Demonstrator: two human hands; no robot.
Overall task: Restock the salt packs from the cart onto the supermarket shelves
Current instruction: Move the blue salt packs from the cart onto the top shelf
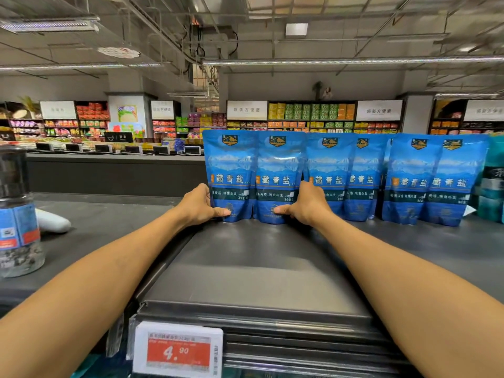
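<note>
Two blue salt packs stand upright side by side at the back of the dark top shelf (253,268). My left hand (197,204) grips the lower left edge of the left pack (231,170), thumb on its front. My right hand (306,205) grips the lower right edge of the right pack (279,173), thumb on its front as well. Several more blue salt packs (409,178) of the same kind stand in a row to the right. The cart is out of view.
A clear grinder jar (16,214) with a blue label stands at the left edge, a white object (53,221) lying behind it. Teal packages (493,186) sit at the far right. A red 4.90 price tag (178,350) hangs on the shelf front. Store aisles lie beyond.
</note>
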